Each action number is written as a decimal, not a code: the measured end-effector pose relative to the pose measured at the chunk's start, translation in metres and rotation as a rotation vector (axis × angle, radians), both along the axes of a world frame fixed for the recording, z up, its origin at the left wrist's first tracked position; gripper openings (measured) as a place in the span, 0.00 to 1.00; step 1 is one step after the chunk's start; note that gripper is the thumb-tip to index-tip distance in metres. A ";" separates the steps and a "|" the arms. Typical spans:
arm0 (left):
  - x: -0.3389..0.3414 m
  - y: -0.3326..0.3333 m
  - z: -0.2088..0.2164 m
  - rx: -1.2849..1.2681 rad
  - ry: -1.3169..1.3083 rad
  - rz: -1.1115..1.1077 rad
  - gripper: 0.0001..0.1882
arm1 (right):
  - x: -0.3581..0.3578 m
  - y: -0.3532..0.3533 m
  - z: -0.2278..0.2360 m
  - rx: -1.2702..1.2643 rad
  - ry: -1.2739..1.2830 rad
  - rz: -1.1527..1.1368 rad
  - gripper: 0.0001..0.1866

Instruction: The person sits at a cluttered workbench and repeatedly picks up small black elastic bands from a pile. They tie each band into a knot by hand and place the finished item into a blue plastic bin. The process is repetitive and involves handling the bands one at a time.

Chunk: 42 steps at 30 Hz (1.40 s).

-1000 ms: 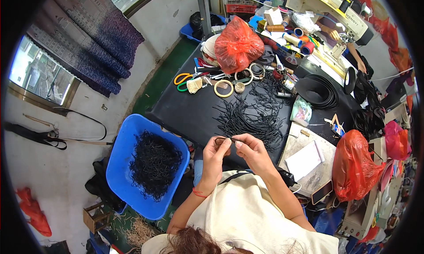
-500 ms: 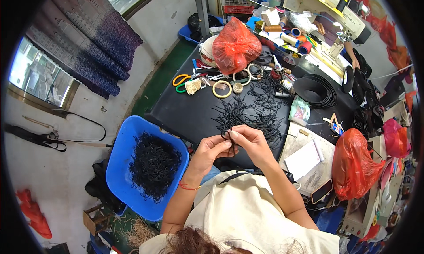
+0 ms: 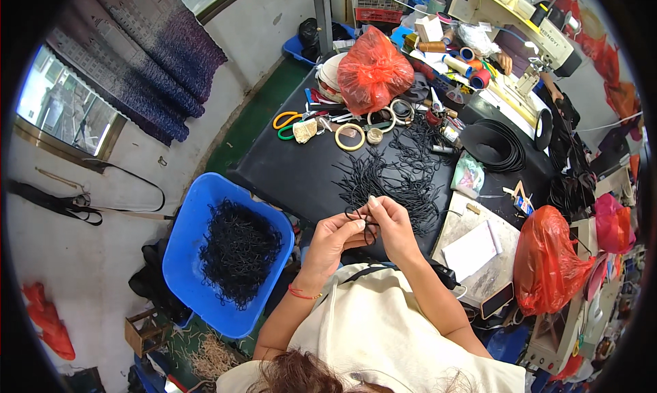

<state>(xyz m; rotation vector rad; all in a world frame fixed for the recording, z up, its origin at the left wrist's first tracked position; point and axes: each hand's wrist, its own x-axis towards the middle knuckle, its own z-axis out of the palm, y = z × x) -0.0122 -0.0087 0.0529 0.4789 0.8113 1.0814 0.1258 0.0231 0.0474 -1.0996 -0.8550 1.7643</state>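
Note:
Close to my body, over the table's near edge, my left hand (image 3: 333,241) and my right hand (image 3: 392,222) meet with fingertips pinched. Between them is a thin black cord (image 3: 370,234), bent into a loop that hangs below the fingers. Its exact shape is partly hidden by my fingers. Just past my hands a pile of similar black cords (image 3: 393,177) spreads over the black tabletop (image 3: 280,181). To the left stands a blue plastic tub (image 3: 179,283) with a tangled heap of black cords (image 3: 239,253) in it.
Orange-handled scissors (image 3: 285,120), tape rolls (image 3: 350,137) and a red plastic bag (image 3: 375,68) lie farther back. On the right are coiled black strips (image 3: 493,145), white paper (image 3: 472,248), a phone (image 3: 497,300) and another red bag (image 3: 547,263). A sewing machine (image 3: 547,41) stands far right, with another person's hand nearby.
The fingers of both hands have shifted on the cord, and its loop now shows more to the right, below my right fingertips. The whole view has moved slightly.

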 end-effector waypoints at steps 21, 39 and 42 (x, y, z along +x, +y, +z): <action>0.009 -0.001 -0.032 0.074 0.131 0.131 0.09 | 0.009 -0.001 -0.016 -0.050 -0.057 -0.113 0.12; -0.044 0.059 -0.166 0.112 0.904 0.182 0.10 | 0.035 0.038 -0.117 0.282 -0.848 0.288 0.12; -0.071 0.086 -0.176 -0.055 1.499 0.044 0.17 | 0.037 0.073 -0.171 0.423 -1.122 0.134 0.09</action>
